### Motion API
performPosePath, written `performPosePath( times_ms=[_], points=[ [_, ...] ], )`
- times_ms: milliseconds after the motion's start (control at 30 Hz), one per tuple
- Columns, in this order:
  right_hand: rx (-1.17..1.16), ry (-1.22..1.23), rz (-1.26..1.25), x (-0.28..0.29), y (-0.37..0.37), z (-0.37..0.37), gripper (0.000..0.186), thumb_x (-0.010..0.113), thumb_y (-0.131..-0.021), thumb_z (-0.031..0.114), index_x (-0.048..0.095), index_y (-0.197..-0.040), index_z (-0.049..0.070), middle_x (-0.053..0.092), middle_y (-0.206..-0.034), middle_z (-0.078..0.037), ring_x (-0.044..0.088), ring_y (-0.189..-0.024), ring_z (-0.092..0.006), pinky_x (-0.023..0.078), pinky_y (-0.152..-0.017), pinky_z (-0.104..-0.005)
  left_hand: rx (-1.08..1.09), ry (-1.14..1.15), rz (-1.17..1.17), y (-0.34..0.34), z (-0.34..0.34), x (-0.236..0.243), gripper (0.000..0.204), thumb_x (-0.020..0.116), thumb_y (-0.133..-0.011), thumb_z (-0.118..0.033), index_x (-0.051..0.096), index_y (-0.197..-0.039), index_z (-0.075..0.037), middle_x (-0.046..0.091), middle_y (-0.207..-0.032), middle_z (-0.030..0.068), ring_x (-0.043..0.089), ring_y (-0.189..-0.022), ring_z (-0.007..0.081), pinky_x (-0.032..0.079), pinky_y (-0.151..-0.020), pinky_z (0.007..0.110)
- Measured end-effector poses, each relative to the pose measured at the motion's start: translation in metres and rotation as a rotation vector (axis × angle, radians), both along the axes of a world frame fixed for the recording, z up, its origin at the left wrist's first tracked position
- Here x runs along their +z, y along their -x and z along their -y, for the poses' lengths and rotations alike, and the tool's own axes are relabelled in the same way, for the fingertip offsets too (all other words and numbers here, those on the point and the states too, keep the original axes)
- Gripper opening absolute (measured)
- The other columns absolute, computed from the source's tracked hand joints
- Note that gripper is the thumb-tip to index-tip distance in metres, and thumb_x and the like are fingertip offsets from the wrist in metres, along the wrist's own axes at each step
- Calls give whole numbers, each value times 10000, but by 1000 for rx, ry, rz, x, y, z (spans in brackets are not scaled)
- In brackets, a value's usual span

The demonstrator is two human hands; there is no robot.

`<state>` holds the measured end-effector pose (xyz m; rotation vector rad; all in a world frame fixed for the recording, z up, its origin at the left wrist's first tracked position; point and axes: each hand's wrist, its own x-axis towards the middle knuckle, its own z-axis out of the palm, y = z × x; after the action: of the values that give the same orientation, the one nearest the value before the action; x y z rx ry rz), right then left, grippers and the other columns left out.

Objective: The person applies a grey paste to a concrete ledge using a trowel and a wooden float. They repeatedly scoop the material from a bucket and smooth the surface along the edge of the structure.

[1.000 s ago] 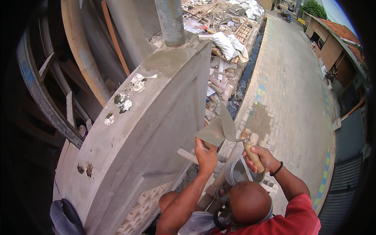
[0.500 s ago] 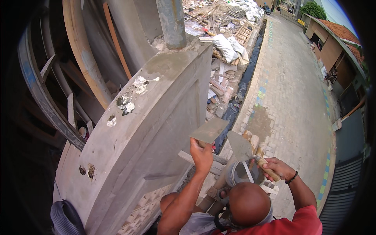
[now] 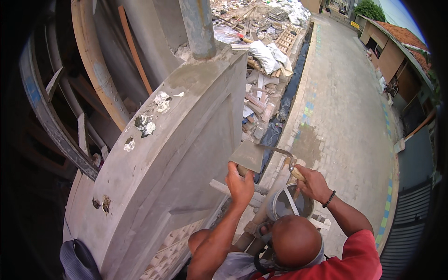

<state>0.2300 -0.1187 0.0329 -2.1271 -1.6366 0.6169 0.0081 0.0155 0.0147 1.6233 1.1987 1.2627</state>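
My left hand point(image 3: 240, 186) is closed round the handle under a flat grey plastering float point(image 3: 248, 157), face up beside the wall. In my right hand point(image 3: 316, 184) is the wooden handle of a bricklayer's trowel point(image 3: 278, 150). Its bent metal neck reaches left, and the blade appears nearly edge-on at the float's far right corner; I cannot tell whether they touch. Below my hands stands a bucket point(image 3: 270, 210) with grey wet mix inside and a pale strip across its mouth. To the left is the curved grey cement wall point(image 3: 196, 130).
White patches point(image 3: 162, 101) and small holes mark the wall's top. A metal post point(image 3: 198, 32) rises at its far end. Beyond the wall lie rubble and white sacks point(image 3: 268, 56). A dark drain point(image 3: 294, 79) separates these from the paved lane point(image 3: 345, 102).
My right hand has swung the trowel up and left, from over the bucket to the float, and its blade has turned edge-on. The float has tilted and shifted slightly left.
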Motion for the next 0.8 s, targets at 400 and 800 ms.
performPosePath(
  times_ms=[400,800],
  points=[
    [-159,-86,-101,-12,-52,-47,389,636,-909,180,526,-1236,-2,667,-890,-242,666,-862,-434,516,-758,-480,-73,695,753,13,4,0,266,620,-969,-72,452,-1160,7,594,-1110,157,676,-920,267,617,-832,377],
    [-263,-683,-1120,30,-28,-139,329,653,-897,115,452,-1142,27,577,-765,-52,561,-516,-113,479,-434,-268,-219,651,871,-65,-77,86,389,579,-1013,-340,474,-1272,-69,613,-1228,109,634,-1032,259,474,-930,389]
  ],
)
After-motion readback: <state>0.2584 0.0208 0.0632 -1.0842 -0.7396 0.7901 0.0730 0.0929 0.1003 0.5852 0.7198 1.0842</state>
